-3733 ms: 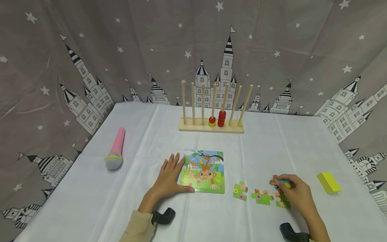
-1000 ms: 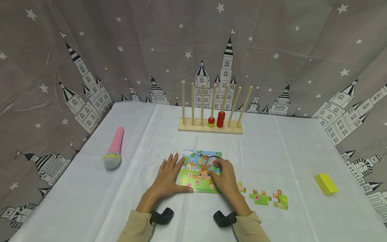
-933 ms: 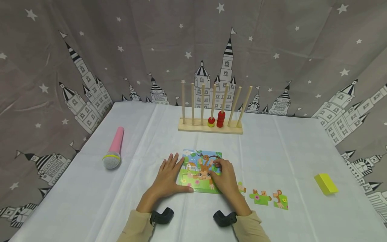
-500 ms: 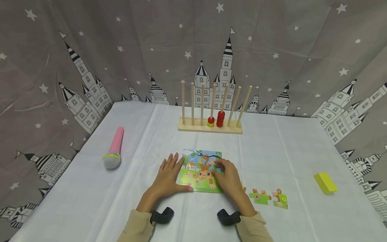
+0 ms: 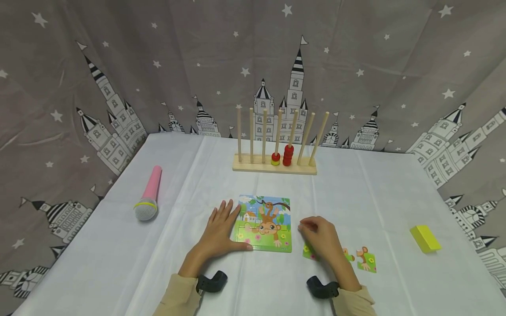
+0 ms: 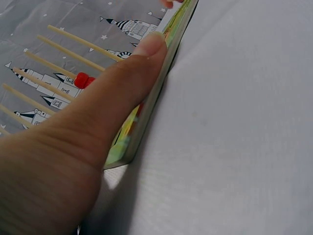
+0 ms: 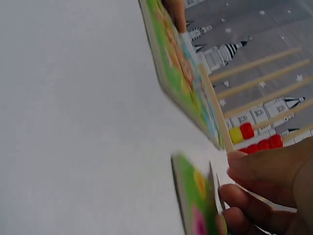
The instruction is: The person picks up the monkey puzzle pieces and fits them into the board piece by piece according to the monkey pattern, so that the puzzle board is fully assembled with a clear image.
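Note:
A square jigsaw puzzle board [image 5: 264, 224] with a monkey picture lies flat on the table. My left hand [image 5: 221, 228] rests flat at its left side, fingers spread, the thumb [image 6: 142, 63] lying along the board's near edge in the left wrist view. Right of the board, my right hand [image 5: 322, 239] pinches a thin puzzle piece [image 7: 219, 188], seen edge-on in the right wrist view; its picture side is hidden. Beneath that hand lies a green puzzle piece [image 7: 188, 191] with flowers. Another puzzle piece [image 5: 348, 254] is partly covered, and a monkey-ear puzzle piece [image 5: 367, 260] lies farther right.
Behind the board stands a wooden peg rack [image 5: 274, 166] with red and yellow beads on two of its upright pegs. A pink toy microphone [image 5: 152, 188] lies at the left. A yellow block [image 5: 425, 239] sits at the right. A grey castle-print cloth hangs behind.
My right hand picks up a piece at the right, brings it over the board's right side, then moves back right over the loose pieces. My left hand stays in place.

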A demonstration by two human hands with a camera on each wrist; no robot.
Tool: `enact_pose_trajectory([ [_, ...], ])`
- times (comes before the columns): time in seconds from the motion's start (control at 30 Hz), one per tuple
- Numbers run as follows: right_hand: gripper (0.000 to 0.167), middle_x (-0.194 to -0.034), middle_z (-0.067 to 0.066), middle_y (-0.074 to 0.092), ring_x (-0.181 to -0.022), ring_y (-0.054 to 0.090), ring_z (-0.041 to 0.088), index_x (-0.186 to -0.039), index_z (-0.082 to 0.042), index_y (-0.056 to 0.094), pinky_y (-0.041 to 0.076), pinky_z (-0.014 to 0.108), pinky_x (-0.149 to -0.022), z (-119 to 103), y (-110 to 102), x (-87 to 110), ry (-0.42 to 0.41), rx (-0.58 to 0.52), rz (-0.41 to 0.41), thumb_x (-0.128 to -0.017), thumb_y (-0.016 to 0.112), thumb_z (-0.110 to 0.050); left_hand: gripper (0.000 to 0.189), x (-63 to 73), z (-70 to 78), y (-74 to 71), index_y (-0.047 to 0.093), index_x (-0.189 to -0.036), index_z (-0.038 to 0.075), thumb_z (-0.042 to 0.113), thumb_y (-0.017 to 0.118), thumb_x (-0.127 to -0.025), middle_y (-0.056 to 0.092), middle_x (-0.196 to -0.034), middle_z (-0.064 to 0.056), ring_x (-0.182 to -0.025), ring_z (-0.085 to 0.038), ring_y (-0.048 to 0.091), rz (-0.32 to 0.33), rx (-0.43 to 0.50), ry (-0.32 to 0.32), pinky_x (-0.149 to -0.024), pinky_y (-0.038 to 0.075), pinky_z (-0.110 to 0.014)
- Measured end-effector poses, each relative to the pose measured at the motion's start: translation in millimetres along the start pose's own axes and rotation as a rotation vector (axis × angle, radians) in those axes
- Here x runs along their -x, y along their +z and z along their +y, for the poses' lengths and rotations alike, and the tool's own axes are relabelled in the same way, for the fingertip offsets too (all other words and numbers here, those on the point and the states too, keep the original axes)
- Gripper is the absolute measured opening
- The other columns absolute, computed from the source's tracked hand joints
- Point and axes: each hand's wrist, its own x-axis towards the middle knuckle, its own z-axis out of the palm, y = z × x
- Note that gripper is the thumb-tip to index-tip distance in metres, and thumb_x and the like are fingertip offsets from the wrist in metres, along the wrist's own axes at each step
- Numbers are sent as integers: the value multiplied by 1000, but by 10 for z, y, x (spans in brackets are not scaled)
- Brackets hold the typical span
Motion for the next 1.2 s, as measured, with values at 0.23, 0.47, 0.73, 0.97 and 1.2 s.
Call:
enact_pose_trajectory([
  [0.23, 19, -81, 1, 64, -72, 52, 10, -94, -9, 69, 43, 23, -64, 162, -173, 69, 22, 34, -57, -81, 66, -23, 115, -2, -4, 6, 22, -145, 11, 68, 69, -57, 10, -153, -13, -142, -31, 3, -2, -4, -2, -114, 4, -52],
  [0.47, 20, -83, 0, 62, -74, 54, 9, -97, -9, 68, 44, 24, -65, 221, -250, 119, 22, 74, -115, -81, 65, -22, 114, 7, -2, 1, 22, -145, 11, 68, 69, -57, 10, -153, -13, -142, -32, 3, -6, -4, 1, -114, 4, -52],
  [0.73, 26, -88, 1, 60, -78, 50, 11, -99, -9, 68, 43, 27, -70, 211, -266, 201, -68, 128, -119, -76, 71, -22, 114, 9, -4, -5, 21, -145, 12, 67, 69, -57, 10, -153, -13, -142, -31, 2, -3, 11, 3, -114, 4, -52],
  [0.97, 50, -95, 2, 57, -83, 49, 14, -110, -10, 64, 41, 31, -72, 190, -270, 308, -142, 225, -148, -68, 77, -33, 115, 9, -9, -1, 20, -145, 13, 68, 69, -57, 8, -154, -11, -142, -29, 1, -22, 16, -18, -115, 3, -50],
  [1.2, 66, -104, 5, 56, -93, 52, 20, -118, -9, 59, 44, 41, -81, 180, -251, 389, -147, 296, -127, -62, 80, -38, 115, 15, -6, -10, 20, -145, 13, 67, 69, -57, 8, -153, -11, -142, -29, 0, -21, 22, -16, -115, 2, -49],
])
